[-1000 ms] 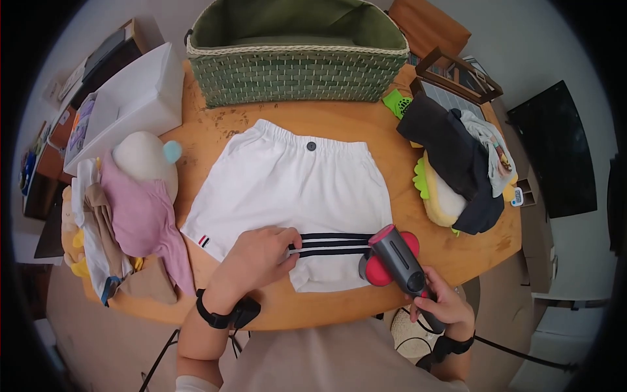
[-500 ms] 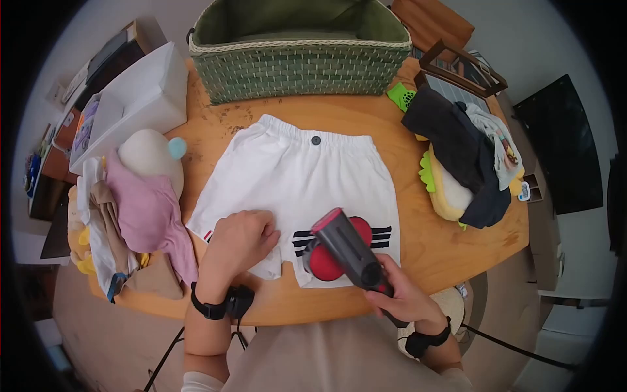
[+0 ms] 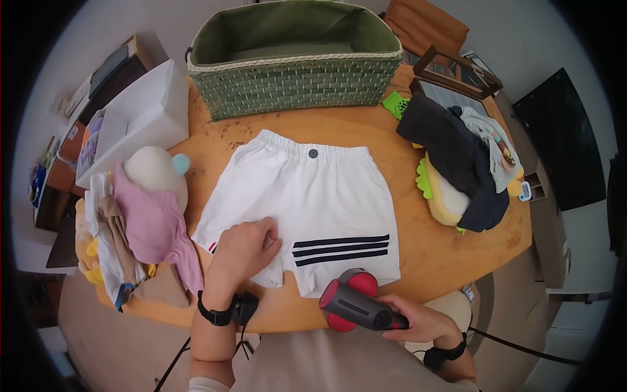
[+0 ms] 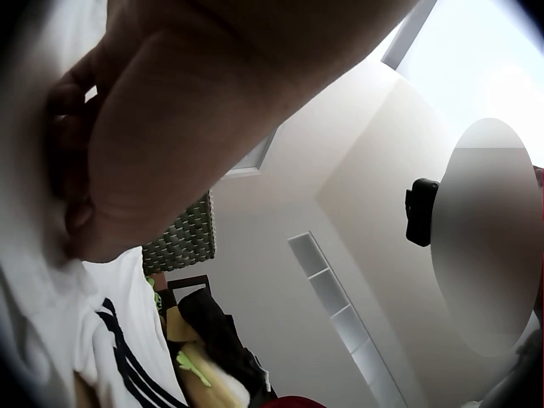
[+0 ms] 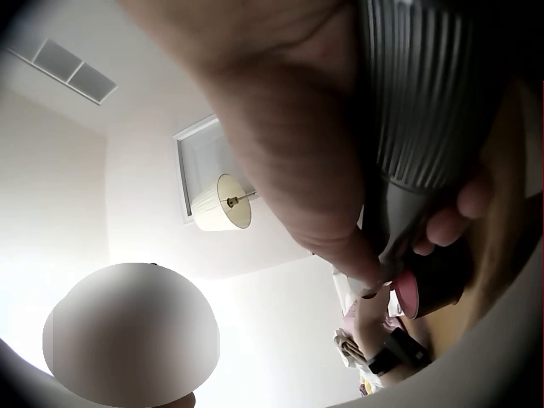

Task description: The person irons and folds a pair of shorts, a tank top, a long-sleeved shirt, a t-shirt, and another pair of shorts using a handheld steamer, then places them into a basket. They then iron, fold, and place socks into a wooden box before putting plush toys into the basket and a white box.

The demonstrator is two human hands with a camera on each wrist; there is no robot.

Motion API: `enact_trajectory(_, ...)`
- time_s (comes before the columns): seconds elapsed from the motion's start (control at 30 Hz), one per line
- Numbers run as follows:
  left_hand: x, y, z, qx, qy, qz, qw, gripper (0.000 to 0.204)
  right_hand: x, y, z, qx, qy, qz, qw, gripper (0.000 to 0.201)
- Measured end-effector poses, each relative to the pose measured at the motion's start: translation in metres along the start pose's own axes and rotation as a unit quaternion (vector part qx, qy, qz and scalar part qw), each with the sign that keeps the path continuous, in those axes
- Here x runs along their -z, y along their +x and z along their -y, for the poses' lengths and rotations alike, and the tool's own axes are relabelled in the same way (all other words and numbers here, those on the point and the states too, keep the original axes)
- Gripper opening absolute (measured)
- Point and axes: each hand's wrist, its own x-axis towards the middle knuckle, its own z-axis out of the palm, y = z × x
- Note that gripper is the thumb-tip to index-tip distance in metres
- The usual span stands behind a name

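Observation:
White shorts lie spread on the wooden table in the head view, waistband away from me. Three black stripes cross the right leg near its hem. My right hand grips the handle of a dark grey handheld appliance with red round parts, held by the table's front edge below the striped hem. Its ridged grey handle fills the palm in the right wrist view. My left hand rests on the left leg of the shorts, fingers loosely curled against the fabric.
A green woven basket stands at the back. Left are a white plastic bin and a plush toy among clothes, including a pink garment. At right, dark clothes lie over a yellow plush.
The appliance has swept left across the stripes, then come down toward me, off them. My left hand has left the striped leg and moved to the other leg.

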Motion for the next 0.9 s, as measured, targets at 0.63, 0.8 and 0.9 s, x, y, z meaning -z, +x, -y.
enact_trajectory(0.63,-0.045,0.054,-0.162,-0.179,0.122,0.069,0.974,0.021,0.025,-0.079,-0.114,0.306,0.571,-0.093,0.756,0.105)
enact_trajectory(0.8,-0.101,0.105,-0.193,-0.113,0.229,-0.023,0.967,0.01,0.026,-0.086,-0.134,0.434,0.491,-0.098,0.749,0.102)
enact_trajectory(0.9,-0.112,0.119,-0.191,-0.098,0.253,-0.045,0.961,0.008,0.023,-0.105,-0.142,0.4,0.477,-0.156,0.767,0.102)
